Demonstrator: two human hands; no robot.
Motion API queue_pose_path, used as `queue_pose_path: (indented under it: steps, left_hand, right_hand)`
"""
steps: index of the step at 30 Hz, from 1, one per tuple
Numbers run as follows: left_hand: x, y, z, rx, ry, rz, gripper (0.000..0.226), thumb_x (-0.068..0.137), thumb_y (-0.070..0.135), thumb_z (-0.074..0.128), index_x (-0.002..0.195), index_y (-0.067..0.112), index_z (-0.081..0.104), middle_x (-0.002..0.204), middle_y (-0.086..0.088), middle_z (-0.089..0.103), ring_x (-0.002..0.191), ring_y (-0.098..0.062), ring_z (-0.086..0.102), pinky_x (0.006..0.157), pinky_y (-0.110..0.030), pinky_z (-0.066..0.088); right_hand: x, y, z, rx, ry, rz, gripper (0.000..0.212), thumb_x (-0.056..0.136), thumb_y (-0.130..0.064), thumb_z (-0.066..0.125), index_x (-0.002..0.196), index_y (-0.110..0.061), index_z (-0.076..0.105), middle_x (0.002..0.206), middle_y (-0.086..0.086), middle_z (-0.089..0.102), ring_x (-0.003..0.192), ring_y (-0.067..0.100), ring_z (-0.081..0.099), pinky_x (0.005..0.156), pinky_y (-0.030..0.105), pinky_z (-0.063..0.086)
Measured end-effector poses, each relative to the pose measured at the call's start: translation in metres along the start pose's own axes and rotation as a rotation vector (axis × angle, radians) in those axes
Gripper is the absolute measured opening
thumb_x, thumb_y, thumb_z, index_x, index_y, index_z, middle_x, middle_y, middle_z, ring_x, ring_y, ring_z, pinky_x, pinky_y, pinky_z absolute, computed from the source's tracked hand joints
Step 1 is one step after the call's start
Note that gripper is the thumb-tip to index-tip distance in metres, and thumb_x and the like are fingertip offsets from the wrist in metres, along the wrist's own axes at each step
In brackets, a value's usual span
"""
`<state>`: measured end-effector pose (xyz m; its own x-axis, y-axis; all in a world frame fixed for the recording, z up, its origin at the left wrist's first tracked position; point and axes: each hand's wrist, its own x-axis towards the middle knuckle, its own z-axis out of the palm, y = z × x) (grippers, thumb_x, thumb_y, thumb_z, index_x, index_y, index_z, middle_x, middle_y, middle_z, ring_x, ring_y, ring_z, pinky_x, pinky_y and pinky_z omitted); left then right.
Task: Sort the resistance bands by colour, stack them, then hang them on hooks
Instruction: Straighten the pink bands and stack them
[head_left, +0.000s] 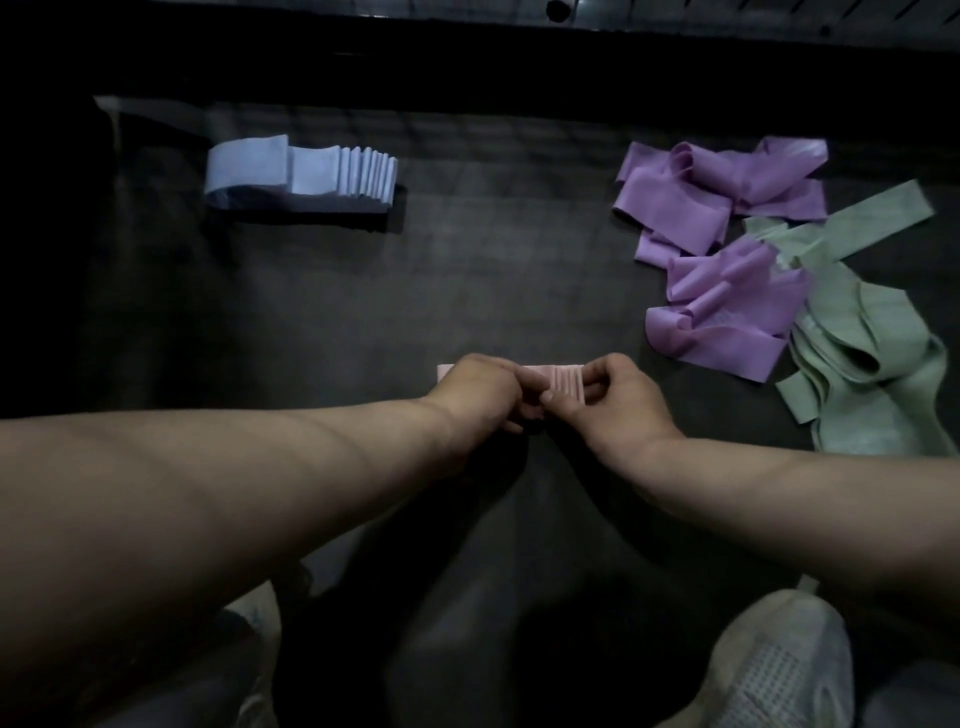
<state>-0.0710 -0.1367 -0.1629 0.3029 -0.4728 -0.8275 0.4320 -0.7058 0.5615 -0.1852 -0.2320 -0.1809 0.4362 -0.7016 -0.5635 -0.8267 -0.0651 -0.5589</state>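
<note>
Pink band stack (565, 385) is pinched between curled fingers (597, 370) of left hand (478, 392) and right hand (628, 400), presumably to square edges.

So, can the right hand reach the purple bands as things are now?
Probably yes: only dark surface lies between the right hand and the purple bands, nothing blocking. But it now pinches the pink stack.

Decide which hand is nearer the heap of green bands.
Right. The right hand, pinching the pink stack, is on the side towards the green bands; the left hand holds the stack's other end, farther away.
</note>
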Motion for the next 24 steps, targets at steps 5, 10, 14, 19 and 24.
queue_pose_path:
  steps: [5, 10, 14, 19, 24]
  left_hand:
    - [-0.002, -0.012, -0.018, 0.223, 0.175, 0.126, 0.027, 0.086, -0.001, 0.054, 0.079, 0.022, 0.068, 0.093, -0.005, 0.070, 0.084, -0.021, 0.064, 0.081, -0.030, 0.053]
    - [-0.008, -0.030, -0.053, 0.826, 0.318, 0.275, 0.036, 0.087, 0.028, 0.062, 0.122, 0.033, 0.057, 0.120, 0.003, 0.040, 0.122, -0.023, 0.043, 0.107, -0.032, 0.039]
    - [-0.002, -0.029, -0.068, 0.882, 0.216, 0.289, 0.050, 0.084, 0.034, 0.068, 0.131, 0.034, 0.051, 0.128, 0.001, 0.039, 0.129, -0.024, 0.039, 0.111, -0.037, 0.037]
    - [0.012, -0.018, -0.073, 0.801, 0.142, 0.226, 0.038, 0.085, 0.023, 0.064, 0.122, 0.027, 0.060, 0.117, 0.001, 0.040, 0.122, -0.024, 0.048, 0.111, -0.030, 0.036]
    - [0.022, -0.008, -0.081, 0.872, 0.063, 0.167, 0.028, 0.077, 0.022, 0.072, 0.098, 0.035, 0.057, 0.116, -0.001, 0.058, 0.099, -0.020, 0.063, 0.093, -0.031, 0.053]
  right_hand:
    - [0.011, 0.010, 0.003, -0.091, 0.035, -0.018, 0.026, 0.078, -0.031, 0.080, 0.093, -0.020, 0.062, 0.094, 0.006, 0.066, 0.076, 0.017, 0.063, 0.070, 0.023, 0.052]
    - [0.013, 0.012, 0.004, -0.119, 0.018, -0.025, 0.027, 0.078, -0.036, 0.079, 0.093, -0.025, 0.059, 0.109, 0.009, 0.060, 0.085, 0.020, 0.064, 0.089, 0.037, 0.055]
    - [0.013, 0.010, 0.003, -0.097, 0.016, -0.008, 0.036, 0.079, -0.029, 0.079, 0.099, -0.020, 0.051, 0.105, 0.005, 0.063, 0.091, 0.022, 0.064, 0.089, 0.037, 0.053]
    - [0.016, 0.005, 0.000, -0.048, -0.007, 0.037, 0.045, 0.080, -0.023, 0.080, 0.107, -0.018, 0.045, 0.102, 0.001, 0.063, 0.094, 0.017, 0.061, 0.089, 0.030, 0.049]
    - [0.018, 0.005, 0.000, 0.027, -0.064, 0.047, 0.041, 0.083, -0.016, 0.078, 0.115, -0.011, 0.053, 0.099, 0.001, 0.064, 0.084, 0.012, 0.060, 0.077, 0.021, 0.044]
